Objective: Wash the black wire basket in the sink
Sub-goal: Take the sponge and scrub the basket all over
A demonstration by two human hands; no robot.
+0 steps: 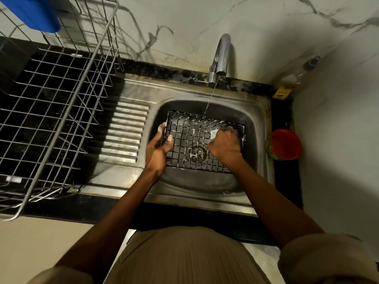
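Black wire basket [202,140] sits inside the steel sink [260,128], centre of frame, tilted a bit with its far rim up toward the tap [220,58]. My left hand [159,147] grips the basket's left rim, fingers curled over the wire, thumb on top. I judge that's to keep it steady while I scrub. My right hand [225,143] is clenched round a pale scrub pad [214,133], pressed into the right side of the grid; only a corner of the pad shows.

Thin stream of water [210,101] falls from the tap onto the basket's back edge, probably so suds rinse as I go. Basket is over the drain [194,153], seen through the mesh.

Basket look: black coated wire, square grid base, low sides, whitish soap foam on several wires, mostly right and lower edge. Looks mid-scrub, not rinsed yet.

Empty steel dish rack [61,103] on the counter at left, likely where it goes next. Red-lidded tub [285,144] right of sink.
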